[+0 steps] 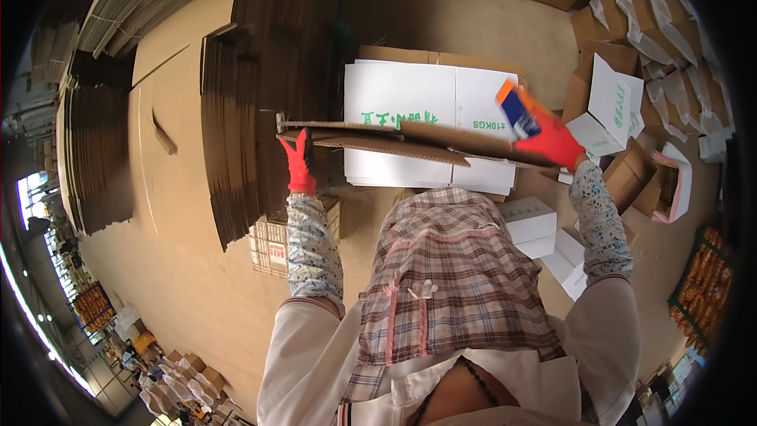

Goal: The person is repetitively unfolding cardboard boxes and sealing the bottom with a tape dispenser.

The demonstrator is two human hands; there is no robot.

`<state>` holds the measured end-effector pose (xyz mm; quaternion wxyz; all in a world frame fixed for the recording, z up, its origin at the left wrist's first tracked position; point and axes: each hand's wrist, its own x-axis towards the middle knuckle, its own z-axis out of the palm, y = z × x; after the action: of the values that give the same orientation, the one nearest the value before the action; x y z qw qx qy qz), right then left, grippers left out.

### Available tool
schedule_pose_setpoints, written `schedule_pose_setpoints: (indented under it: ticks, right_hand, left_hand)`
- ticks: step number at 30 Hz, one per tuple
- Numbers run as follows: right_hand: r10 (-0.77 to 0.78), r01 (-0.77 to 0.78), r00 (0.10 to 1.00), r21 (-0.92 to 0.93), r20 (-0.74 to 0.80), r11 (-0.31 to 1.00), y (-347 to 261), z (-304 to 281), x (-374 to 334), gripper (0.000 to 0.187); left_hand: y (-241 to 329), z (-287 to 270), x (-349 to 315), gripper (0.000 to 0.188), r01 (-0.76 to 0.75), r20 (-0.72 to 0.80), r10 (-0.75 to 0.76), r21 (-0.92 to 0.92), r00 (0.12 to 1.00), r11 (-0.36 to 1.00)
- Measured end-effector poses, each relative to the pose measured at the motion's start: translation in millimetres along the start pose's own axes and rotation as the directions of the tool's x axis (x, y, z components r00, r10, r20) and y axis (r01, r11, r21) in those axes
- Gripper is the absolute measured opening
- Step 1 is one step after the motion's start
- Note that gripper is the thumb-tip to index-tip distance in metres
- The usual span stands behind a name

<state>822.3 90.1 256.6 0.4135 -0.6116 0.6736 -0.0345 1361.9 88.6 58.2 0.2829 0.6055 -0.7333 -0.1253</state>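
Note:
A brown cardboard carton [378, 139] is held up nearly edge-on across the middle, its parted layers showing. At its left end my left hand [300, 164], in a red glove, is closed round the edge. My right hand [554, 143], also red-gloved, is closed on a blue and orange hand-held block [516, 110] with white marking; its exact kind is unclear. The same hand is by the carton's right end; whether it touches the cardboard cannot be told. Beneath the carton lies a stack of flat white cartons [426, 170] with green print.
Tall stacks of flat brown cardboard [177, 142] stand on the left. Open lined boxes [654, 24] crowd the far right, with an open white-flapped box [607, 102] nearer. White boxes [530, 225] lie at my right side. A crate [270, 248] sits near my left forearm.

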Motion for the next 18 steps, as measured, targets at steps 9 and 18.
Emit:
schedule_pose_setpoints:
  ticks: [9,18]
  right_hand:
    - [-0.246,0.195,0.811,-0.152,-0.531,0.969,-15.8,29.4,-12.6,0.059]
    - [-0.386,0.366,0.832,-0.13,-0.399,0.922,-71.4,34.2,120.4,0.064]
  left_hand:
    - [85.6,-42.0,-22.1,0.074,0.441,0.109,-0.511,-0.673,0.853,0.593]
    - [175.4,-26.6,99.0,0.054,0.317,0.646,-0.052,-0.301,0.762,0.899]
